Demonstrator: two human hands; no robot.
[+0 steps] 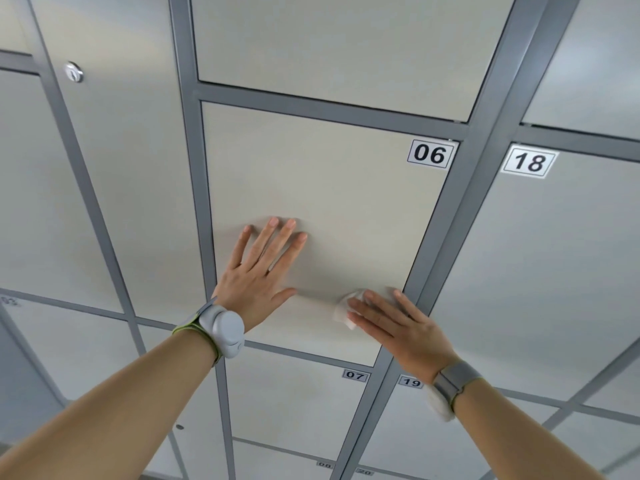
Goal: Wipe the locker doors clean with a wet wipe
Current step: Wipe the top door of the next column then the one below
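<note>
The beige locker door numbered 06 (311,174) fills the middle of the view. My left hand (259,275) lies flat on its lower left part, fingers straight and spread. My right hand (398,327) presses a white wet wipe (343,311) against the door's lower right corner with straight fingers; only the wipe's left edge shows past my fingertips.
Grey metal frame bars (446,209) separate the doors. Door 18 (530,162) is to the right, doors 07 (354,375) and 19 (411,381) below. A round lock (73,71) sits on the upper left door.
</note>
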